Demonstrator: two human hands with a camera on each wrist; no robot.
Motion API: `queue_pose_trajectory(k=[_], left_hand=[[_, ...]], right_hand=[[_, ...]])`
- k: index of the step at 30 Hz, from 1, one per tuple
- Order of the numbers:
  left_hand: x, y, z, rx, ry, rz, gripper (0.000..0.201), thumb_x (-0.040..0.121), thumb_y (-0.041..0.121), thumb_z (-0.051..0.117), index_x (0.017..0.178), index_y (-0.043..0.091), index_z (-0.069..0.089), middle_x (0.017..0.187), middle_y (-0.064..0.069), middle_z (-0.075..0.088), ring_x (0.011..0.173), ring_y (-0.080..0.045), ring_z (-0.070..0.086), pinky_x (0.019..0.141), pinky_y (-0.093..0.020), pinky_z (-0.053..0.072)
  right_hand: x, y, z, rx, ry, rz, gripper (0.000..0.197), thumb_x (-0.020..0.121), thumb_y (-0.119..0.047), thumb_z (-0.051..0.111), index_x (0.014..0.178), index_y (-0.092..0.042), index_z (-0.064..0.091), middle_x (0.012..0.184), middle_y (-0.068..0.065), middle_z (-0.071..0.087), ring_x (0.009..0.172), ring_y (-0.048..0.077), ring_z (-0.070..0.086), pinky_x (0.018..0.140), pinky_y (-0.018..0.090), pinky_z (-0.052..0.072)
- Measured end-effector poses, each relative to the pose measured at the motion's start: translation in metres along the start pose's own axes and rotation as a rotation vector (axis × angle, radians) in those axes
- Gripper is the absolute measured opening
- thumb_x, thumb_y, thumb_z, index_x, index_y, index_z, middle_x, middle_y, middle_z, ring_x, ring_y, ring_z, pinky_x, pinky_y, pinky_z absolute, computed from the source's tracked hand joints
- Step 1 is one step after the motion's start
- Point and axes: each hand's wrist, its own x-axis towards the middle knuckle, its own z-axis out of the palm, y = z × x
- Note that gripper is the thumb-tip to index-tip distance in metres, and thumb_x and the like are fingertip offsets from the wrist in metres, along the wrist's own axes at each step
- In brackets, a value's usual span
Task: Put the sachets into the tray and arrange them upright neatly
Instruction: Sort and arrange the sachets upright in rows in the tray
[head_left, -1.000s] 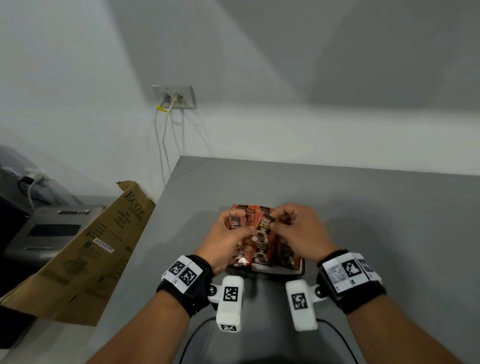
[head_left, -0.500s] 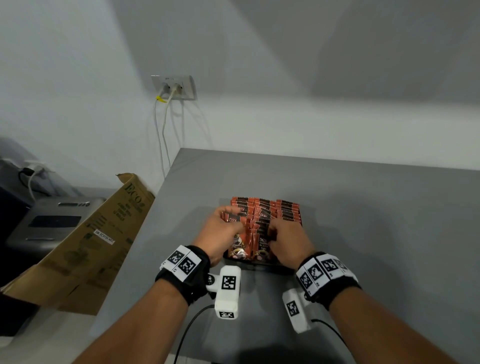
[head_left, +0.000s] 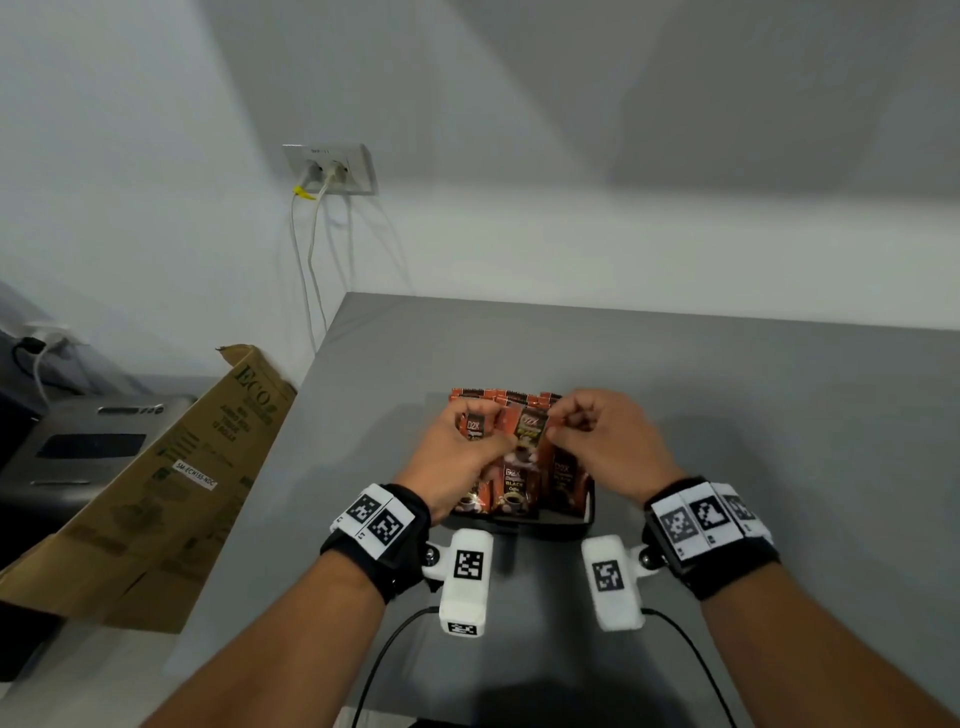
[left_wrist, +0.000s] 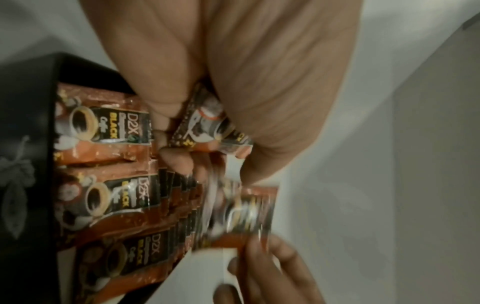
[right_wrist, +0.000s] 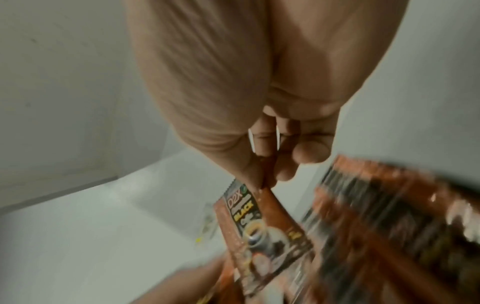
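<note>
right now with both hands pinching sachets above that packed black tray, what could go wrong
The right hand pinches one coffee sachet only by its top edge, so it may twist or slip as it goes in.

The rows of standing sachets in the black tray look tightly packed; wedging another in could bend it or tip its neighbours.

The left hand grips a second sachet close above the rows and could knock them askew.
</note>
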Motion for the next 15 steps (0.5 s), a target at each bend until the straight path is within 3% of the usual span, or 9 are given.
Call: queue_pose_trajectory(k=[2, 4, 7, 10, 12, 15], left_hand=[[0.000, 0.002, -0.003, -0.076, 0.052, -0.054, 0.031, 0.089, -0.003, 0.062, 0.114, 0.016, 0.057, 0.094, -0.016, 0.065, 0.069, -0.021, 0.061, 0.060, -0.034, 0.054], [0.001, 0.002, -0.006, -0.125, 0.082, -0.094, 0.033, 0.090, -0.007, 0.053, 0.116, 0.012, 0.057, 0.094, -0.011, 0.060, 0.065, -0.016, 0.058, 0.063, -0.034, 0.057], [0.001, -0.001, -0.006, -0.127, 0.091, -0.125, 0.041, 0.083, -0.014, 0.045, 0.114, 0.010, 0.058, 0.090, -0.009, 0.056, 0.063, -0.016, 0.055, 0.063, -0.036, 0.057], [0.001, -0.004, -0.004, -0.086, 0.079, -0.117, 0.043, 0.079, -0.017, 0.043, 0.110, 0.008, 0.057, 0.081, -0.010, 0.055, 0.057, -0.016, 0.053, 0.054, -0.034, 0.051], [0.000, -0.004, -0.003, -0.059, 0.076, -0.101, 0.043, 0.076, -0.018, 0.044, 0.110, 0.006, 0.058, 0.088, -0.012, 0.057, 0.055, -0.016, 0.052, 0.052, -0.034, 0.048], [0.001, -0.006, -0.005, -0.016, 0.069, -0.086, 0.045, 0.074, -0.017, 0.046, 0.110, 0.005, 0.059, 0.100, -0.015, 0.060, 0.058, -0.016, 0.052, 0.053, -0.034, 0.048]], right_hand=[[-0.002, 0.008, -0.018, -0.076, 0.024, 0.044, 0.012, 0.083, -0.011, 0.073, 0.079, -0.022, 0.069, 0.068, -0.012, 0.071, 0.067, 0.001, 0.065, 0.062, 0.013, 0.046], [-0.006, 0.020, -0.026, -0.198, -0.013, 0.086, 0.014, 0.084, -0.012, 0.070, 0.077, -0.023, 0.067, 0.069, -0.011, 0.069, 0.069, 0.004, 0.064, 0.058, 0.014, 0.039], [-0.012, 0.035, -0.018, -0.368, -0.112, 0.126, 0.015, 0.085, -0.014, 0.068, 0.078, -0.027, 0.064, 0.075, -0.011, 0.065, 0.071, 0.006, 0.061, 0.057, 0.012, 0.035], [-0.013, 0.046, -0.005, -0.428, -0.093, 0.123, 0.016, 0.084, -0.013, 0.067, 0.079, -0.027, 0.062, 0.073, -0.013, 0.061, 0.067, 0.004, 0.058, 0.053, 0.007, 0.032], [-0.014, 0.052, 0.003, -0.434, -0.065, 0.127, 0.015, 0.083, -0.012, 0.067, 0.082, -0.026, 0.063, 0.077, -0.009, 0.063, 0.071, 0.010, 0.060, 0.056, 0.009, 0.035], [-0.014, 0.058, 0.013, -0.471, -0.044, 0.101, 0.012, 0.085, -0.012, 0.066, 0.090, -0.023, 0.065, 0.085, -0.006, 0.063, 0.077, 0.013, 0.060, 0.065, 0.020, 0.046]])
